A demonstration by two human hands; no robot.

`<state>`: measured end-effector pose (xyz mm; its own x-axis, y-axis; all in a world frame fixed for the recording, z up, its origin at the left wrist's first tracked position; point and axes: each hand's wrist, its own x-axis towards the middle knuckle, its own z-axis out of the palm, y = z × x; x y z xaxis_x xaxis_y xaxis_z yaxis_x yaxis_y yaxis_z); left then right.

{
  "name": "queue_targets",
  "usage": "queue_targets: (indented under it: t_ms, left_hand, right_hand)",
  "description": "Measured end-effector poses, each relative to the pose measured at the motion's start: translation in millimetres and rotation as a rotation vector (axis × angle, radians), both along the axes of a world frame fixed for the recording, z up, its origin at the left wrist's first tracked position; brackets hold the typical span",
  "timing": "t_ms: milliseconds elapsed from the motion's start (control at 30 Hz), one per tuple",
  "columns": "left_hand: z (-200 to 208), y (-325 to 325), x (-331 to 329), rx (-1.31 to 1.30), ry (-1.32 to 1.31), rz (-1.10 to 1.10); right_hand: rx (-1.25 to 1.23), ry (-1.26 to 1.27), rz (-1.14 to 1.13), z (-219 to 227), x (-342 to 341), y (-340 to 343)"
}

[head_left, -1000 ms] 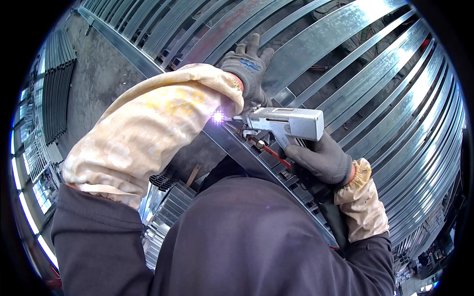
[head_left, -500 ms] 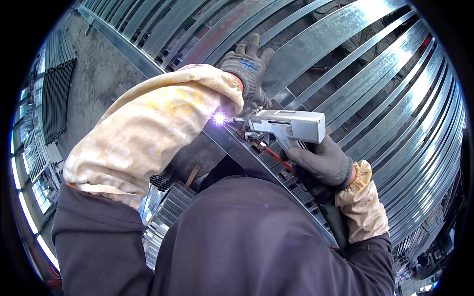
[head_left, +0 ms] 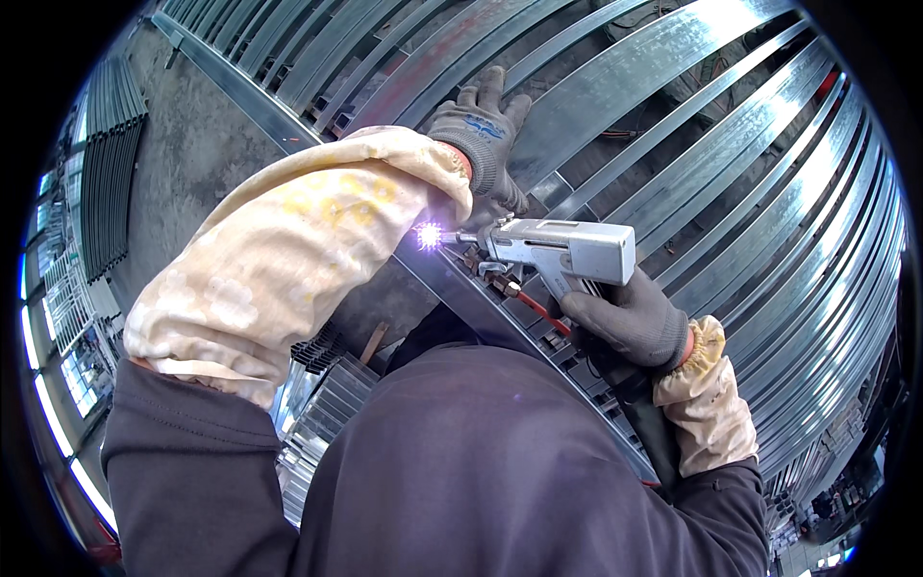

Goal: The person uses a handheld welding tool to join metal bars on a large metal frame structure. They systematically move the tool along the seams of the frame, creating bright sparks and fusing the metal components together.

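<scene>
My right hand (head_left: 630, 322), in a grey glove, is closed round the grip of a silver handheld welding gun (head_left: 567, 247). The gun's nozzle points left, and a bright violet-white arc (head_left: 429, 235) glows at its tip, by the near steel rail (head_left: 461, 284). Glare hides the exact spot where the tip meets the metal. Beyond the gun, my left hand (head_left: 486, 135), also gloved in grey, lies with its fingers spread on the galvanized steel bars (head_left: 596, 106). My left forearm, in a cream protective sleeve (head_left: 298, 240), passes close beside the arc.
Long parallel metal bars curve across the right and far side. A red hose (head_left: 543, 313) and a black cable (head_left: 646, 423) run below the gun. Dark stacked tubes (head_left: 111, 173) stand at the left, and more metal profiles (head_left: 332, 413) lie beside my body.
The gun and its glowing arc have shifted very slightly toward me. A few tiny sparks now show beyond my left sleeve. My left hand stays nearly in place.
</scene>
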<state>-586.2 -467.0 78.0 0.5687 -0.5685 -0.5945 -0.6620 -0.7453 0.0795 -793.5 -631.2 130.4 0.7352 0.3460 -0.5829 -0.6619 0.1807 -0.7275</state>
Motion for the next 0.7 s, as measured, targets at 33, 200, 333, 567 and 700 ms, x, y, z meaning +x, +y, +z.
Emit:
queue_targets:
  t_ms: [33, 200, 333, 567, 700]
  left_hand:
    - [0.1, 0.0, -0.1, -0.010, 0.002, 0.007]
    - [0.2, -0.3, -0.5, -0.002, 0.001, 0.008]
    - [-0.6, 0.0, 0.3, -0.002, 0.005, 0.006]
    - [-0.2, 0.4, 1.2, 0.006, 0.012, -0.003]
    - [0.4, 0.6, 0.4, 0.003, 0.003, -0.006]
  right_hand:
    - [-0.005, -0.001, 0.002, 0.0, -0.5, -0.3]
    - [-0.014, -0.034, -0.018, 0.1, -2.0, 0.4]
    - [-0.005, 0.037, -0.009, 3.3, -2.9, -1.6]
    - [-0.049, 0.014, 0.019, 7.7, -2.4, -2.3]
    - [-0.040, 0.103, 0.043, 10.3, -3.8, -5.5]
